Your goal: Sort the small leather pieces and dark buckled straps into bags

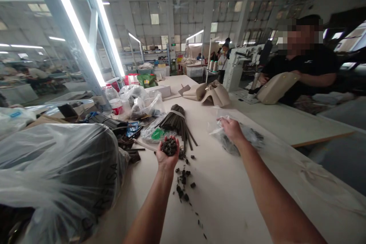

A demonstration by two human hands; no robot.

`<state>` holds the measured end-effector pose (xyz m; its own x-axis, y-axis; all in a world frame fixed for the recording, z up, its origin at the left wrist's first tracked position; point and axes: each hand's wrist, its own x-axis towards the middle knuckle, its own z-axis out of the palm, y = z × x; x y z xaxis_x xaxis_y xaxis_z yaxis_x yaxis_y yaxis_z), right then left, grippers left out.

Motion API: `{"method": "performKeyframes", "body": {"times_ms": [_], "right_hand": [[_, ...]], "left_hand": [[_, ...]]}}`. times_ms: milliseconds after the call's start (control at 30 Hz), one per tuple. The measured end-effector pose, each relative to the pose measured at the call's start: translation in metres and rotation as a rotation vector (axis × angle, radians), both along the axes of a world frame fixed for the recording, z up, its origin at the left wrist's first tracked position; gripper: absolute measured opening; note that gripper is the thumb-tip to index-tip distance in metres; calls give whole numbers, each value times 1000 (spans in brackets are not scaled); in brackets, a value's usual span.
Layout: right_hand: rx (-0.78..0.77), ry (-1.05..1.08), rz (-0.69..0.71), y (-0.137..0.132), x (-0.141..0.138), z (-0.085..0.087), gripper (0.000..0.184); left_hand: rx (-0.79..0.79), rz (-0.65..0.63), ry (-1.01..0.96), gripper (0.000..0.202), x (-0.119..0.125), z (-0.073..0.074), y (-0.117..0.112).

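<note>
My left hand point(165, 160) is palm up with its fingers curled, cupping a heap of small dark pieces point(169, 146). Their exact kind is too small to tell. More loose dark pieces point(183, 179) lie scattered on the pale table point(223, 194) beside that wrist, trailing toward me. Over to the right, my right hand point(232, 129) pinches the upper edge of a clear plastic bag point(225, 143), which rests on the table with dark contents. Just beyond my left hand lies a tied bundle of dark strips point(175, 118).
A large plastic-wrapped dark bundle point(65, 167) fills the left side. Clear bags point(140, 101) and a bottle point(111, 92) stand behind it. Tan pieces point(215, 93) lie farther back. On the right, a person point(309, 61) holds a tan piece at a sewing machine point(236, 68).
</note>
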<state>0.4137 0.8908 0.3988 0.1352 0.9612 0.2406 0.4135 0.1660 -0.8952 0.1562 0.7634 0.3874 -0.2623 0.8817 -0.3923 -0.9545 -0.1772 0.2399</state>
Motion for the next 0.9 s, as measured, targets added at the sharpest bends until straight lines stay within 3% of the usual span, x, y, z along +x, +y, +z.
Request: {"method": "performKeyframes", "body": {"times_ms": [133, 233, 333, 433, 567, 700, 900], "right_hand": [[53, 305, 252, -27, -34, 29, 71], [63, 534, 460, -56, -48, 55, 69], [96, 505, 539, -80, -55, 71, 66], [42, 412, 633, -97, -59, 68, 69], [-44, 397, 743, -115, -58, 48, 73], [39, 344, 729, -132, -50, 37, 70], [176, 375, 575, -145, -28, 46, 68]], "left_hand": [[61, -44, -12, 39, 23, 33, 4], [91, -64, -8, 39, 33, 53, -3], [106, -79, -12, 38, 35, 64, -15], [129, -87, 27, 38, 32, 69, -25], [124, -76, 34, 34, 32, 71, -26], [55, -122, -1, 33, 46, 71, -13], [-105, -225, 121, 32, 81, 54, 17]]}}
